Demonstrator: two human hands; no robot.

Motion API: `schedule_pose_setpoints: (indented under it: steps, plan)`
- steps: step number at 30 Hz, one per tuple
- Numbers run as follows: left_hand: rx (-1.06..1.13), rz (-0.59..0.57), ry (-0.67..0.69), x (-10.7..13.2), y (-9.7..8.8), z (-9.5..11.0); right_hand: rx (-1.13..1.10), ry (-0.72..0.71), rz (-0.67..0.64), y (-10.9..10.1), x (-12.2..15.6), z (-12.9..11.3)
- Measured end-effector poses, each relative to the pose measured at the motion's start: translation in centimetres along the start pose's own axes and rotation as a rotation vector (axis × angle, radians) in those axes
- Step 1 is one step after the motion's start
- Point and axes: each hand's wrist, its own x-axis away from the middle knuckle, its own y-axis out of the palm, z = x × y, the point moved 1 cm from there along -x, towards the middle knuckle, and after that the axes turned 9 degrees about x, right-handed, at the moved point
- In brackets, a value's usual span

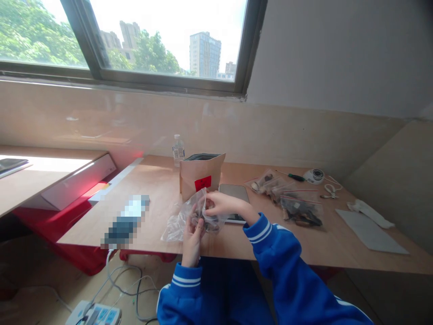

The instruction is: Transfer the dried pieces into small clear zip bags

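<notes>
Clamped on the clear zip bag (pixel 176 223) with both hands, head view only. The left hand (pixel 192 235) is closed on the lower part from below. The right hand (pixel 220 205) is pinched shut on the upper edge. The bag is held just above the near edge of the table (pixel 152 198), in front of the kraft pouch (pixel 199 174) and beside a phone (pixel 234 191). Small dark parts are seen inside, type not discernible. Judgement: the mouth is best kept upward, the contents supported from beneath, and the bag kept over the tabletop. More filled zip bags (pixel 301 212) are laid well to the right.
</notes>
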Motion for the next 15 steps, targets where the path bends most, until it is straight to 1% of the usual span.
schedule_pose_setpoints:
  steps: [3,5,7,9,11,15]
  plan:
    - [-0.015,0.063,0.016,0.0,0.0,0.1,0.067,-0.108,0.015,0.3,-0.1,-0.1]
    - [-0.046,0.105,0.031,0.0,0.0,0.2,0.072,-0.146,0.012,0.6,-0.1,-0.3]
    - [-0.103,0.129,0.069,0.0,0.1,0.2,0.03,-0.128,-0.02,0.7,-0.1,-0.6]
    - [-0.173,0.131,0.108,0.1,0.3,0.2,-0.021,-0.078,-0.046,0.9,0.0,-0.9]
    - [-0.24,0.116,0.135,0.3,0.5,0.2,-0.057,-0.052,-0.025,1.0,0.0,-1.1]
    - [-0.313,0.1,0.159,0.6,0.7,0.3,-0.098,-0.065,0.046,1.2,-0.1,-1.3]
